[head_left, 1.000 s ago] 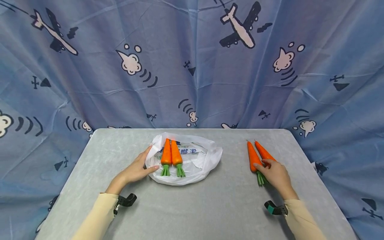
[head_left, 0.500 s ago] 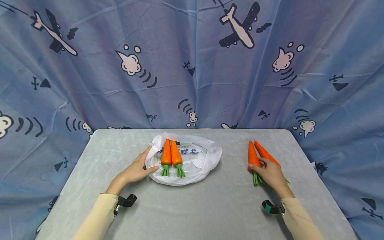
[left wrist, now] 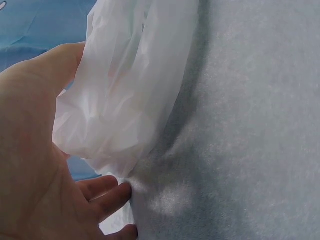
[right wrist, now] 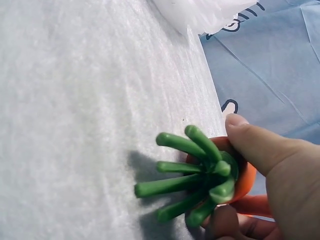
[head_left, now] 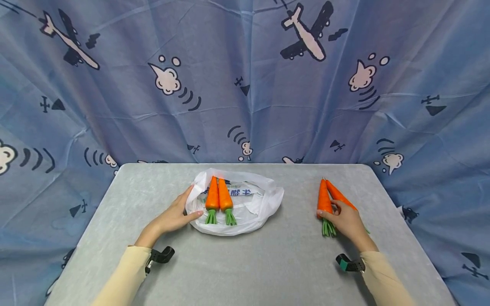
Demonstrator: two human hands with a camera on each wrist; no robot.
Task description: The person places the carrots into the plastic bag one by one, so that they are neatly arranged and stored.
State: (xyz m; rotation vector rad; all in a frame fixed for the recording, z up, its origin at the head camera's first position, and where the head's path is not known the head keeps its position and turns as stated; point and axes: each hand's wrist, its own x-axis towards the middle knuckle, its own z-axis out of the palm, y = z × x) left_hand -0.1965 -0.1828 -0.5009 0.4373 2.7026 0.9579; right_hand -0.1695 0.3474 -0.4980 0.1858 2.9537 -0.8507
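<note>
Two orange carrots with green tops, a left carrot (head_left: 212, 197) and a right carrot (head_left: 225, 196), lie side by side in a white plastic bag (head_left: 264, 208) with its mouth spread. My left hand (head_left: 174, 216) holds the bag's left side, thumb over the near rim; in the left wrist view crumpled plastic sits between thumb and fingers, hiding the fingertips behind it. At the right, my right hand (head_left: 348, 221) grips a carrot (head_left: 323, 197) near its leafy end, thumb on the left. Partly under that hand lies another carrot (head_left: 338, 195), its tip close to the gripped one.
The grey table (head_left: 268, 272) has its far edge against a blue curtain (head_left: 229, 85) printed with airplanes. A stretch of tabletop separates the bag from the right-hand carrots. Each wrist wears a black strap, such as the left strap (head_left: 160, 256).
My right hand has shifted slightly left and closed around the nearer carrot, which has turned a little, its top swinging left. The left hand and the bag have stayed put.
</note>
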